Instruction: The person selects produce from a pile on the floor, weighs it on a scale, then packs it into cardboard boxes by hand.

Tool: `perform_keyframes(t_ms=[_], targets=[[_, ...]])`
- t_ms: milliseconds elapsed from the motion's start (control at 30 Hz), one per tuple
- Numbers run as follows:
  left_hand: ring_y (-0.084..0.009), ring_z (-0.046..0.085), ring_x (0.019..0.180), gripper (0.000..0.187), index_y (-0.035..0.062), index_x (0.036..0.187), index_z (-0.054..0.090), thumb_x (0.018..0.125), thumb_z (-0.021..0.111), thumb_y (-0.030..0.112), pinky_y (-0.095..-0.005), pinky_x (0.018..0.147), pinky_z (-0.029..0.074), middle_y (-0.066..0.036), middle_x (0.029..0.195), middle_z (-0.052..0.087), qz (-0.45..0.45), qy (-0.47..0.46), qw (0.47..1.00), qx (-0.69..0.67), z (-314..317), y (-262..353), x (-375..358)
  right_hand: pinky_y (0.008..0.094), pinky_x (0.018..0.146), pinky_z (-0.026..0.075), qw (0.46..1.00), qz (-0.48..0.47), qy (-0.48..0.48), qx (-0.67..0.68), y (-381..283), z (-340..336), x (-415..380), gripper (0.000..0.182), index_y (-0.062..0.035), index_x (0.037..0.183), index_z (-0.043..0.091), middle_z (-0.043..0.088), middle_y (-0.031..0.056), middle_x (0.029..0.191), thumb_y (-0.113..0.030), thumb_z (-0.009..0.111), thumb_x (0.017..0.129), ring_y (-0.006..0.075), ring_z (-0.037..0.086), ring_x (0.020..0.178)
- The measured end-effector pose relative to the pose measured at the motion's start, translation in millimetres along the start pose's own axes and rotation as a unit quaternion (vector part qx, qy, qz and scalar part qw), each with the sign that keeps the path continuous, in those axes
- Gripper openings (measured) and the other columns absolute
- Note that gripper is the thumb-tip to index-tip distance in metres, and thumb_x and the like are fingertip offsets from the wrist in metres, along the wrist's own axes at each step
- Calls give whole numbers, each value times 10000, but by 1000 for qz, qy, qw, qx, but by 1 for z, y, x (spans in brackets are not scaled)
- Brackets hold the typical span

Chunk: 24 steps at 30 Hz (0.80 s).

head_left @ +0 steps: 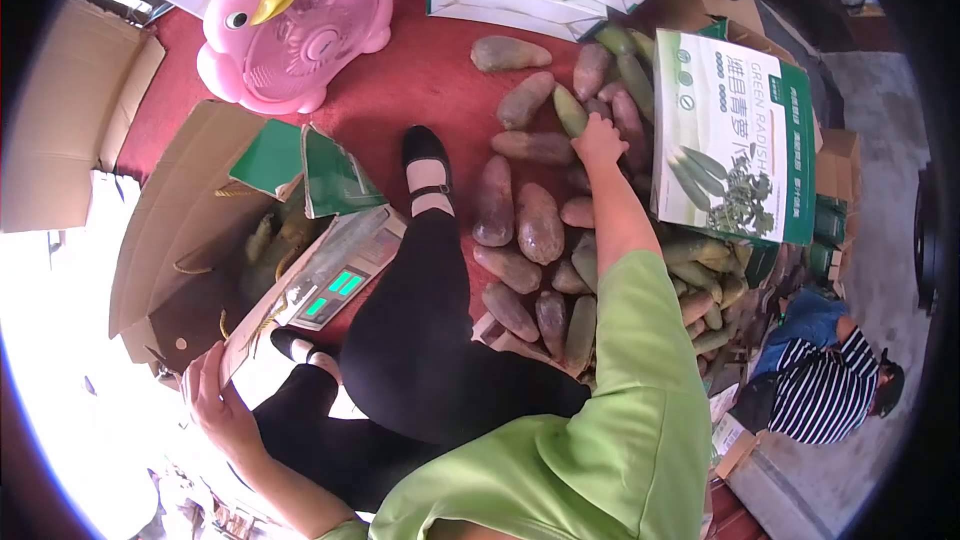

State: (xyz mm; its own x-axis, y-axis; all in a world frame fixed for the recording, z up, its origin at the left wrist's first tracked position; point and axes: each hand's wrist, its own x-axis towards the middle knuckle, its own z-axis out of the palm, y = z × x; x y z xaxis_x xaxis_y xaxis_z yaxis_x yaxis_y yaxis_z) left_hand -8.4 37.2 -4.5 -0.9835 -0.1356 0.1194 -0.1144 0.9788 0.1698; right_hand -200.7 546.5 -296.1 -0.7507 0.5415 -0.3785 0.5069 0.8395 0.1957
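Observation:
My right hand (600,141) reaches into the pile, its fingers curled at the lower end of a green radish (569,111). Wrapped radishes with a purplish look lie around it, among them a long radish (533,147) just to its left. At the lower left, my left hand (217,402) grips the near edge of an open cardboard box (165,240). Several green radishes (290,235) lie inside that box, partly in shadow. A scale with a lit green display (343,285) stands between the box and my leg.
A pink bird-shaped fan (300,30) stands at the upper left. White cartons (520,0) are stacked at the back. A printed green radish carton (735,135) borders the pile on the right. A person in a striped top (825,390) is farther right.

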Motion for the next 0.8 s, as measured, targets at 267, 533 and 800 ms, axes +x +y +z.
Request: perform_keyframes(t_ms=[267, 533, 800], targets=[[-313, 587, 875, 351, 5, 972, 646, 652, 526, -76, -391, 842, 430, -129, 897, 628, -2, -3, 1000, -1, -6, 8, 6, 588, 948, 397, 998, 8, -39, 51, -1, -7, 6, 555, -129, 1205, 525, 549, 129, 1257, -309, 713, 715, 336, 529, 1170], [-299, 597, 876, 323, 23, 964, 647, 658, 595, -67, -392, 833, 451, -104, 898, 633, 6, -2, 1000, -11, -11, 9, 6, 437, 773, 487, 897, 11, -216, 386, 64, 41, 17, 468, -17, 1092, 601, 648, 114, 1012, -210, 743, 690, 271, 619, 926], [-265, 602, 885, 294, 73, 961, 661, 683, 615, -8, -377, 845, 449, -62, 897, 635, 20, 19, 1000, -13, -10, 3, 2, 332, 821, 460, 730, -107, -273, 617, 36, -50, -87, 452, -3, 1152, 567, 626, 78, 998, -104, 712, 736, 193, 592, 914]])
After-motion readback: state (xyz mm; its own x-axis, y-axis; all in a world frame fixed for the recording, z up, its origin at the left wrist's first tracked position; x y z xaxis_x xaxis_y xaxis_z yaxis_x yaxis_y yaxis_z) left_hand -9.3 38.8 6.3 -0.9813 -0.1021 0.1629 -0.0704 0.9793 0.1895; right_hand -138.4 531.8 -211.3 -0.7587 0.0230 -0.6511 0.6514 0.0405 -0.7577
